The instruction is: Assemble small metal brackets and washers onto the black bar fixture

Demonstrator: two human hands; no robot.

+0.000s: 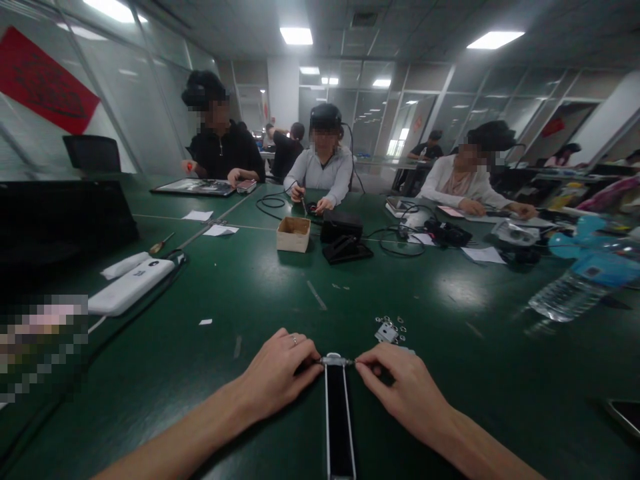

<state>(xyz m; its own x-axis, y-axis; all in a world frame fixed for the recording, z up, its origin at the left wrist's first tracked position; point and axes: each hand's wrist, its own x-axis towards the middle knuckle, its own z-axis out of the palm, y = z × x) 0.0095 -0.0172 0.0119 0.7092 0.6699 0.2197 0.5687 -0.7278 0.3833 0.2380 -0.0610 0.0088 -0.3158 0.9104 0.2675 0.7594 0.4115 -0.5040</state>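
Observation:
A long narrow black piece with white edges (339, 420) lies on the green table in front of me, pointing away. Across its far end sits a small silvery crosspiece (335, 361). My left hand (280, 367) pinches the left end of that crosspiece. At the other end, the thumb and forefinger of my right hand (400, 377) are closed on a thin pin-like tip (352, 362); its exact kind is too small to tell. Just beyond my right hand lie a small metal plate (386, 333) and several little metal rings (401, 329).
Mid-table stand a small cardboard box (293, 236) and a black stand (345, 240). On the left are a white power bank-like device (135, 287) and a screwdriver (161, 244). A water bottle (575, 290) leans at right. Co-workers sit across the table.

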